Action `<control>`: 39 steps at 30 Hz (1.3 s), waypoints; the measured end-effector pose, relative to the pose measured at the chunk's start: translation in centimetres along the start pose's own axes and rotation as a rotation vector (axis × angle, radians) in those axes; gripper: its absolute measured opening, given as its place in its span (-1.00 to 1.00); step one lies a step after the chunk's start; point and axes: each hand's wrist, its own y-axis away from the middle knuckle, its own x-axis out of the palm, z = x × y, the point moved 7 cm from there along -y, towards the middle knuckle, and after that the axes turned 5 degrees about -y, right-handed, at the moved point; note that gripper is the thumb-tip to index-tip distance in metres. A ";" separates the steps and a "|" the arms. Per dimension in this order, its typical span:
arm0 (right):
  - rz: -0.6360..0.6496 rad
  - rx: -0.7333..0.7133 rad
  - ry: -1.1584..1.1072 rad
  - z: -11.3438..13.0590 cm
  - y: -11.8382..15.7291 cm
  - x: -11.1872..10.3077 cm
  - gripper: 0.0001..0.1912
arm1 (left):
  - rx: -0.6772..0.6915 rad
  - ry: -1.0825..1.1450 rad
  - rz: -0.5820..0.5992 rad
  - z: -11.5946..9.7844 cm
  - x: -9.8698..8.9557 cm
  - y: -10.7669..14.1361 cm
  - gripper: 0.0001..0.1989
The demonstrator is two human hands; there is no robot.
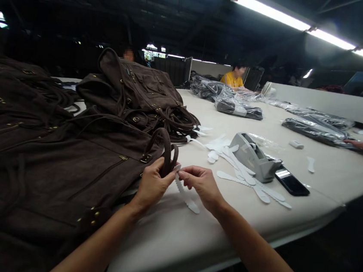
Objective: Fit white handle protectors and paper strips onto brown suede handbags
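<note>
A dark brown bag (101, 158) lies on the left of the table, its looped handles (168, 150) rising near the centre. My left hand (153, 183) is closed round the base of these handles, thumb and fingers pressed together. Just right of it, my right hand (200, 183) pinches the upper part of a white strip (186, 197) with one scalloped edge. The strip's top touches the handles by my left fingertips, and its rounded lower end hangs over the tabletop.
More brown bags (151, 85) are piled behind. To the right are loose white strips (239, 170), a grey tape dispenser (253, 156) and a phone (292, 181). Plastic-wrapped bundles (239, 107) lie farther back. A person in yellow (232, 79) and another person's hand (362, 145) are beyond.
</note>
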 end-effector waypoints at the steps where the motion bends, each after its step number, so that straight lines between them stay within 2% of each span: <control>1: 0.006 0.041 -0.072 -0.3 0.0 0.4 -0.71 | 0.031 -0.029 -0.011 -0.2 -0.1 0.1 -0.81; 6: -0.020 0.182 -0.241 -1.6 -0.2 0.7 -0.66 | 0.191 -0.194 -0.047 -0.7 0.1 0.6 -0.91; 10: -0.056 0.278 -0.353 -2.3 0.1 0.5 -0.67 | 0.259 -0.271 -0.060 -0.9 0.3 1.0 -0.92; 16: -0.073 0.404 -0.475 -3.0 0.3 0.6 -0.84 | 0.416 -0.351 -0.021 -1.7 0.7 1.5 -0.83; 18: -0.079 0.432 -0.497 -3.1 0.3 0.6 -0.91 | 0.473 -0.352 -0.005 -1.9 0.9 1.6 -0.82; 23: -0.092 0.449 -0.500 -3.7 0.2 0.4 -0.89 | 0.511 -0.371 0.006 -1.6 1.4 1.7 -0.82; 26: -0.097 0.433 -0.487 -3.8 0.1 0.4 -0.87 | 0.453 -0.313 -0.010 -1.4 1.3 1.6 -0.85; 28: -0.098 0.397 -0.467 -3.5 0.2 0.4 -0.87 | 0.346 -0.235 0.006 -1.0 1.1 1.4 -0.88; 30: -0.108 0.296 -0.390 -2.8 0.3 0.2 -0.87 | 0.202 -0.144 0.075 -0.6 1.2 1.2 -0.88; 32: -0.130 0.153 -0.259 -1.7 0.4 0.0 -0.88 | 0.058 -0.054 0.157 -0.2 1.5 1.1 -0.79; 34: -0.151 0.040 -0.132 -1.0 0.6 0.0 -0.89 | -0.056 0.004 0.184 0.1 1.6 1.0 -0.70; 36: -0.151 0.002 -0.059 -0.9 0.7 0.2 -0.90 | -0.120 0.026 0.147 0.5 1.4 0.8 -0.68; 39: -0.149 0.045 -0.085 -1.2 0.7 -0.3 -0.90 | -0.148 0.009 0.057 1.4 0.7 0.3 -0.70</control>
